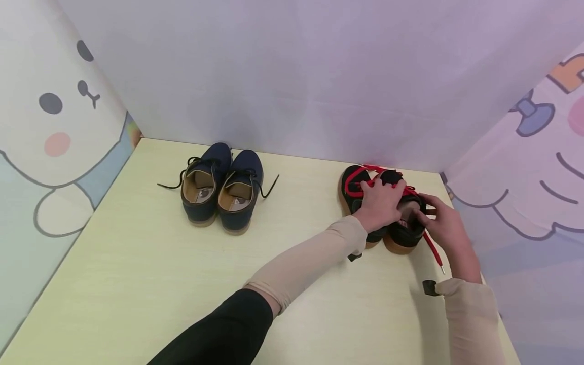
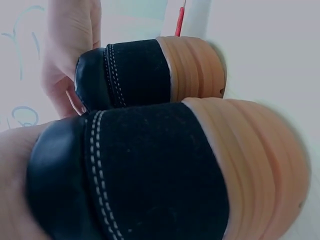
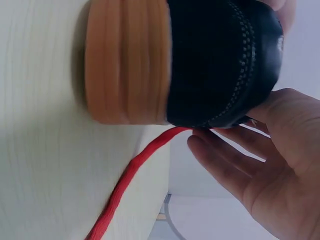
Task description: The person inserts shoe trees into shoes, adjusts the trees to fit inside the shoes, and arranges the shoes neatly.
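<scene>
A pair of black shoes point(image 1: 349, 205) with red laces and tan soles stands at the table's back right. My left hand point(image 1: 380, 203) lies over both, its fingers among the laces; its thumb's contact is unclear. My right hand point(image 1: 442, 223) pinches the right shoe's collar, thumb at the opening and fingers along the outer side. In the right wrist view this hand point(image 3: 290, 155) meets the black shoe's collar point(image 3: 210, 60), and a red lace point(image 3: 127, 175) hangs beside it. The left wrist view has both black heels point(image 2: 150, 165) close up, side by side.
Two navy shoes point(image 1: 193, 215) with dark laces stand side by side at the back left of the pale table point(image 1: 182, 284). A plain pale backdrop point(image 1: 292, 76) rises behind the table. Cartoon-printed panels point(image 1: 50, 167) flank both sides.
</scene>
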`<state>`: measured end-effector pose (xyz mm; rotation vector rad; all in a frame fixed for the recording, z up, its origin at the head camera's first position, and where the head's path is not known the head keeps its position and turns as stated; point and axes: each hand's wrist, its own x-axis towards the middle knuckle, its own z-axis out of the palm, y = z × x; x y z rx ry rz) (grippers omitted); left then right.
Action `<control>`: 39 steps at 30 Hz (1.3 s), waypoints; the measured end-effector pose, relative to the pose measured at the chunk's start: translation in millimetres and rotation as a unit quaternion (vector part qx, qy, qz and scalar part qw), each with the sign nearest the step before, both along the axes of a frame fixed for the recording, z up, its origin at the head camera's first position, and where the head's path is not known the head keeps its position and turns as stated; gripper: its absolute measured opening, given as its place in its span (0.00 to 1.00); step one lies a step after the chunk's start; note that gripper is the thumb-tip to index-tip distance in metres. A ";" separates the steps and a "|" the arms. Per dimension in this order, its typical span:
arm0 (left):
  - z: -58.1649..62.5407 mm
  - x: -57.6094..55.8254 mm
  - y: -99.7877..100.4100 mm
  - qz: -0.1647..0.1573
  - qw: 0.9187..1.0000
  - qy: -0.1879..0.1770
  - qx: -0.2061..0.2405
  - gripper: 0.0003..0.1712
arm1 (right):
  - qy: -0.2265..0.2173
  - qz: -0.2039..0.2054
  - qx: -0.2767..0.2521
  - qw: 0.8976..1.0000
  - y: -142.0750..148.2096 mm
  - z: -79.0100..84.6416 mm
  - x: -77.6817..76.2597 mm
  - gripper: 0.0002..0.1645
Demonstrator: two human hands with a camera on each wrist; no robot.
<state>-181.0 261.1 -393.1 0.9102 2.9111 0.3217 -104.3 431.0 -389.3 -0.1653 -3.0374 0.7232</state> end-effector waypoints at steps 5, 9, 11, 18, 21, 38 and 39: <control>0.1 -0.2 1.4 0.009 1.000 -0.003 0.009 0.39 | 0.034 -0.010 0.016 0.999 -6.2 0.0 -0.6 0.30; 0.2 -0.3 2.3 0.017 1.000 -0.002 0.000 0.39 | 0.035 -0.027 0.023 0.999 -9.8 -0.3 -2.1 0.29; 0.3 -0.7 2.7 0.021 1.000 -0.001 0.000 0.38 | 0.039 -0.037 0.025 0.998 -11.2 -0.9 -2.7 0.28; 1.7 -0.8 4.0 0.017 1.000 -0.005 -0.006 0.36 | 0.087 -0.047 0.039 0.994 -13.6 -5.6 -0.7 0.23; 2.5 -2.2 2.3 0.005 1.000 -0.007 -0.007 0.35 | 0.080 -0.030 0.030 0.996 -11.5 -4.4 0.1 0.23; -2.1 -7.6 1.1 -0.019 1.000 -0.002 -0.017 0.35 | 0.056 -0.027 0.027 0.998 -6.3 -5.6 -2.1 0.25; -2.2 -7.4 1.7 -0.017 1.000 0.001 -0.020 0.34 | 0.062 -0.029 0.032 0.997 -6.9 -5.7 -2.1 0.25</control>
